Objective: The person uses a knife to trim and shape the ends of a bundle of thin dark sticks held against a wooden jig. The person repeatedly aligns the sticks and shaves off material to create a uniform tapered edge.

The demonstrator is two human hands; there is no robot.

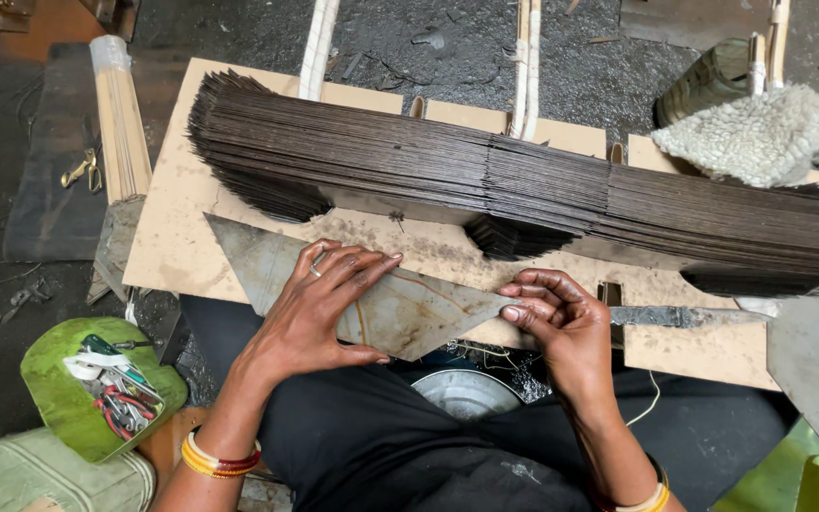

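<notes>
My left hand point(319, 308) lies flat, fingers spread, pressing the metal sheet point(381, 303) (a grey triangle) onto the board point(177, 237). My right hand point(561, 327) curls its fingers, pinching the sheet's tip. Beyond my fingertips lies the stack point(523, 185).

Dull, scratched metal sheet point(400, 308) on a rough, stained wooden board point(177, 237).
</notes>
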